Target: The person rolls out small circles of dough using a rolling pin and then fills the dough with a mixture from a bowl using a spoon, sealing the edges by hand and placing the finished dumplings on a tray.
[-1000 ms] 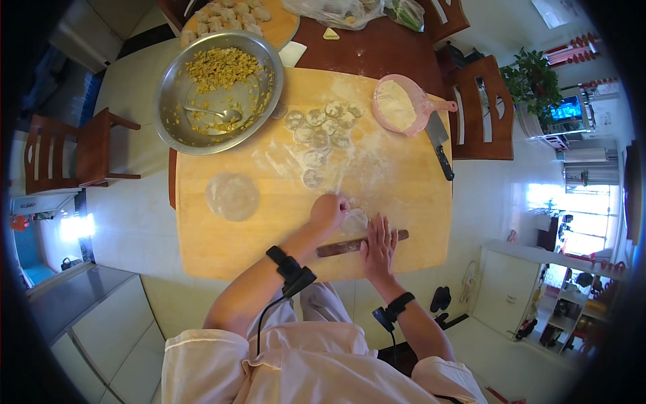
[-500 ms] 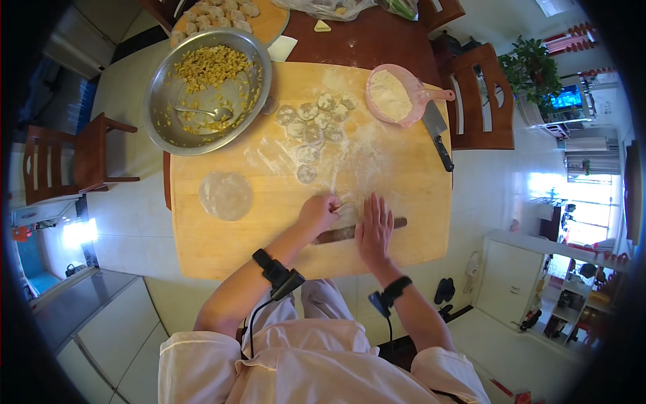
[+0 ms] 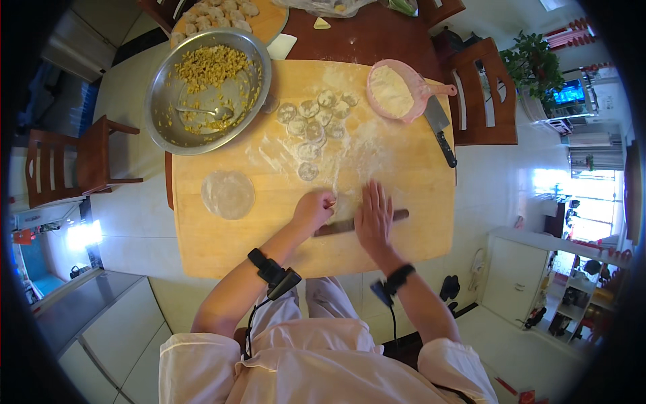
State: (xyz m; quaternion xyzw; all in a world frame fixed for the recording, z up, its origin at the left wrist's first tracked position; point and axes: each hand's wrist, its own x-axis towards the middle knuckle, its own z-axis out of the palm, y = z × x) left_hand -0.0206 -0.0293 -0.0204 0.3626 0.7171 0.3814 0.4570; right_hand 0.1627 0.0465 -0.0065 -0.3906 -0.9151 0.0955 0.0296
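Note:
Flat over a dark rolling pin lies my right hand, its fingers stretched out and pointing away from me. To the left, my left hand is closed in a pinch at the edge of a floury dough wrapper, which lies between the two hands and is partly hidden. A large, thin round wrapper rests farther left on the wooden board. Beyond my hands, several small flattened dough discs are clustered in scattered flour.
A steel bowl with chopped yellowish filling and a spoon stands at the far left. At the far right are a pink scoop of flour and a black-handled knife. Finished dumplings sit on a round board behind the bowl.
The rolling pin and my right hand have shifted slightly away from me. My left hand has moved slightly left and stays pinched at the wrapper. The whole view has shifted slightly.

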